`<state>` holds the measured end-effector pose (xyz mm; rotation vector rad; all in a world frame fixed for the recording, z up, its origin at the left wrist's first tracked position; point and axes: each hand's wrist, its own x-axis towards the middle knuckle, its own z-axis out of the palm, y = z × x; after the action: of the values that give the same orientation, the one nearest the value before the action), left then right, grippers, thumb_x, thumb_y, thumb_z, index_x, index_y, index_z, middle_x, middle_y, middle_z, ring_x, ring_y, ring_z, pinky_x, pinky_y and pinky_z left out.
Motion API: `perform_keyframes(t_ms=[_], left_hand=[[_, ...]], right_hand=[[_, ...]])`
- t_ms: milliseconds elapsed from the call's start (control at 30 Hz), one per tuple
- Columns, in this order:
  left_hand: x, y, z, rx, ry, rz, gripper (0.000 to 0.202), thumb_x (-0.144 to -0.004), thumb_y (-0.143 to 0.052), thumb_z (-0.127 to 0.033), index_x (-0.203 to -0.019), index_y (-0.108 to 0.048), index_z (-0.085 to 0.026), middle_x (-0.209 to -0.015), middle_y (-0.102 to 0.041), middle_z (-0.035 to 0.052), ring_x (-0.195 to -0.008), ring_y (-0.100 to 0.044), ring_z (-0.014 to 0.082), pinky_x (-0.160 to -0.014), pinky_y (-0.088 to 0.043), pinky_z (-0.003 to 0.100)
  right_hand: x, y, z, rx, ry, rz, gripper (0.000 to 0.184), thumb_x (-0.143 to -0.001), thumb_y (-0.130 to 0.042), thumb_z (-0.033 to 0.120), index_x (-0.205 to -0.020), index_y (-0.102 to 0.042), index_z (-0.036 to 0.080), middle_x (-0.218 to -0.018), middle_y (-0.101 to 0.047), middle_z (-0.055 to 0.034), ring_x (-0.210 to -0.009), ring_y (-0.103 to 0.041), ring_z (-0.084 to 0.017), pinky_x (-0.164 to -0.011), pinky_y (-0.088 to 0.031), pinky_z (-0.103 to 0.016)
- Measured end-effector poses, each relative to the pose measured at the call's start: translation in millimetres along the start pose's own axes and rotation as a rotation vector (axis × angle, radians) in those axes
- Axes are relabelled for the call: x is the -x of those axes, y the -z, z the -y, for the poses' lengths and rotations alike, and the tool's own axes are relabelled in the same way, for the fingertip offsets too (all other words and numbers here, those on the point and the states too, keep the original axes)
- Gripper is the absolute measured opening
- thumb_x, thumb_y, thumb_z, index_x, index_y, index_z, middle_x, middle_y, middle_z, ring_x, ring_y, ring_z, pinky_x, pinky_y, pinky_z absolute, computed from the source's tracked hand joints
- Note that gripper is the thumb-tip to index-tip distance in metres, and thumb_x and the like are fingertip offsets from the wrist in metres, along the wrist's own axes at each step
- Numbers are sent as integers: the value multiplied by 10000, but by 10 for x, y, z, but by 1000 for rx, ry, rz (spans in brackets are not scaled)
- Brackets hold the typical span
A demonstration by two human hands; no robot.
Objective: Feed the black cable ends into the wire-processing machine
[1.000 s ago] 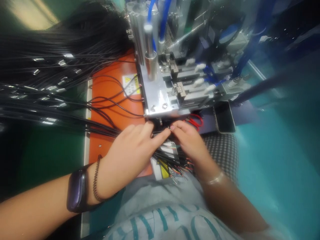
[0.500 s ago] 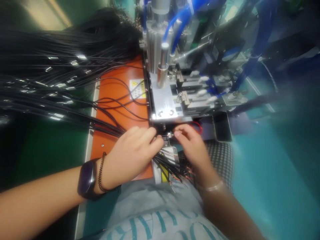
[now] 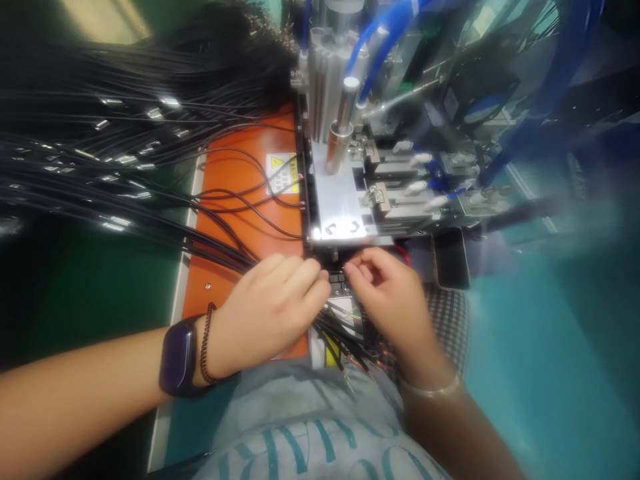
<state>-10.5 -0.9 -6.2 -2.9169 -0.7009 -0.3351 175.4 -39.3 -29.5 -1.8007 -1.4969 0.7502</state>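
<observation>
My left hand (image 3: 273,310) lies curled over a bundle of thin black cables (image 3: 345,333) at the front of a metal machine (image 3: 345,200), fingertips by its front slot. My right hand (image 3: 393,297) is pinched close beside it, thumb and forefinger together at the same slot (image 3: 339,272). What the fingertips hold is too small to make out. A dark watch and a beaded band sit on my left wrist, a thin bracelet on my right.
A large fan of black cables (image 3: 100,167) with metal ends spreads over the green bench to the left. An orange plate (image 3: 240,207) carries a yellow warning label. Blue air hoses (image 3: 380,33) and a cylinder (image 3: 340,127) rise behind. A dark phone-like slab (image 3: 450,257) lies to the right.
The view has shifted slightly, so the machine sits further right. My left fingers have curled in, and my right hand has tightened its pinch at the slot.
</observation>
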Motion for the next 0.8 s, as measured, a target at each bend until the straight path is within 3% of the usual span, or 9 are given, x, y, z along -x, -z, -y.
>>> perform_keyframes(t_ms=[133,300,367,467,567,633,700,800], left_hand=[[-21,32,-24,-33,16,50,164,-871,-445,-145,-920,-602,-149,-795,-575,58,-674,-516,209,-586,-408,338],[-39,147,-109,-89,90,198,135,-821,-465,-101,-777,-578,-159,-734,-554,56,-655,-517,224,-558,-406,347],[-23,198,-163,-91,77,220,167,-816,-450,-96,-850,-610,-129,-868,-592,104,-780,-551,256,-611,-431,363],[12,233,-249,-144,75,223,253,-800,-428,-63,-945,-635,-73,-951,-597,149,-859,-552,274,-681,-445,380],[21,213,-284,-216,102,212,268,-784,-438,-33,-957,-642,-44,-756,-577,108,-694,-535,233,-612,-425,359],[5,198,-263,-227,118,192,287,-780,-454,-42,-1007,-630,-32,-693,-552,82,-633,-513,218,-570,-405,344],[-18,200,-222,-187,127,188,276,-769,-477,-67,-998,-629,-47,-683,-544,68,-629,-511,221,-560,-399,337],[-42,229,-177,-118,136,201,157,-736,-513,-85,-841,-628,-98,-663,-529,50,-622,-506,220,-558,-396,331]], right_hand=[[-25,-17,4,-122,-141,38,140,-813,-552,257,-688,-534,196,-570,-449,58,-542,-404,-96,-519,-317,-221],[-25,-143,-114,-763,-465,158,164,-762,-589,313,-678,-516,193,-566,-418,60,-476,-347,-83,-425,-275,-213],[-7,-196,-152,-899,-491,149,163,-753,-612,307,-692,-513,192,-592,-423,54,-490,-354,-81,-425,-281,-206],[29,-223,-180,-863,-457,133,164,-781,-609,328,-739,-529,191,-625,-460,41,-511,-395,-86,-433,-310,-204],[81,-168,-204,-613,-343,45,146,-824,-584,341,-863,-554,204,-652,-504,33,-541,-452,-105,-470,-375,-215],[124,-89,-225,-412,-178,-19,153,-839,-587,298,-974,-564,229,-688,-530,29,-585,-486,-117,-525,-418,-232],[171,8,-235,-240,95,-15,219,-834,-606,218,-1046,-576,264,-774,-572,15,-679,-527,-131,-615,-451,-259],[234,135,-202,-78,531,99,336,-811,-624,103,-1096,-589,278,-903,-616,-14,-824,-548,-157,-743,-463,-310]])
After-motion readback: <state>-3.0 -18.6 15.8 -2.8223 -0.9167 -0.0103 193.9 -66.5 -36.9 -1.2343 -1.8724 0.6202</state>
